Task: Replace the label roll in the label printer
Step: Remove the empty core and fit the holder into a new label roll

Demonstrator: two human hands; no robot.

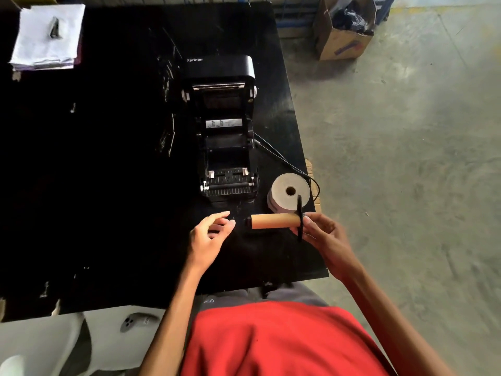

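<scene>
My right hand (321, 229) grips the black flanged spindle (299, 218) carrying the bare brown cardboard core (273, 221), above the black bench (108, 158) near its right edge. My left hand (210, 230) hangs loosely spread, empty. The full grey label roll (288, 192) lies flat just beside the lid-up black label printer (225, 131).

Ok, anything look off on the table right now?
Nothing damaged or spilled. The printer stands open with its bay empty, the new roll lies flat near the table edge, and the right hand holds the bare core.
</scene>
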